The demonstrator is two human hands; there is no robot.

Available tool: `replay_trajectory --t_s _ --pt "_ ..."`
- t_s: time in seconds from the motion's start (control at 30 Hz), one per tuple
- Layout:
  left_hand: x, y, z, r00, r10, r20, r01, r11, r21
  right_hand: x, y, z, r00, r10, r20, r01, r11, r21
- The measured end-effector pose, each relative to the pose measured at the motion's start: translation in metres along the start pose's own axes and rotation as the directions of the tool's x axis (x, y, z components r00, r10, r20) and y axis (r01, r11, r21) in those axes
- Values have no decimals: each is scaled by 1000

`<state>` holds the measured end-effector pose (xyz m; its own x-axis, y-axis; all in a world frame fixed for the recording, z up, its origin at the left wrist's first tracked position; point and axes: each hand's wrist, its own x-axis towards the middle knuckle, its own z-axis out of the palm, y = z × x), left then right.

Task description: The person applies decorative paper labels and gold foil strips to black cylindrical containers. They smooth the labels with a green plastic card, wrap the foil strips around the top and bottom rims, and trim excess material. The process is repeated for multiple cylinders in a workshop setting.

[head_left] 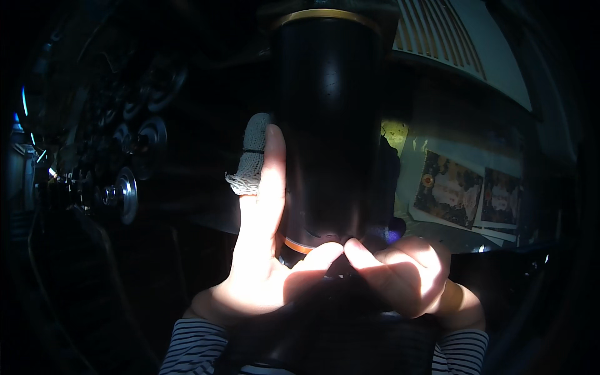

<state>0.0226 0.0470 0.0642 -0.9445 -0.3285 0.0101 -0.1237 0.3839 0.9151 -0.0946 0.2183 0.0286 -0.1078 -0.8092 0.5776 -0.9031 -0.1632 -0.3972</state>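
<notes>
A large black cylinder (328,131) stretches away from me, with a gold band at its far end and an orange rim at its near end. My left hand (265,250) grips its near left part, the fingers along the side and the thumb bent in to the near edge. A grey knitted cover sits on one of its fingers. My right hand (406,275) is closed at the near right edge, its thumb tip almost meeting the left thumb. Whatever lies between its fingers is hidden in glare and shadow.
Several shiny metal discs (128,195) on a dark frame stand at the left. Printed cards or photos (449,187) lie on a pale surface at the right. A light panel with slats (440,34) is at the far right. Most of the surroundings are too dark to make out.
</notes>
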Motion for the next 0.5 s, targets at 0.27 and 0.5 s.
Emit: replay_trajectory --t_s 0.27,0.5 --pt "-16 -3 0 991 99 -94 -80 980 182 9 29 -15 507 854 115 -543 213 812" --pt "-7 2 -9 967 254 -30 -180 759 626 3 -9 -16 465 885 22 -641 320 697"
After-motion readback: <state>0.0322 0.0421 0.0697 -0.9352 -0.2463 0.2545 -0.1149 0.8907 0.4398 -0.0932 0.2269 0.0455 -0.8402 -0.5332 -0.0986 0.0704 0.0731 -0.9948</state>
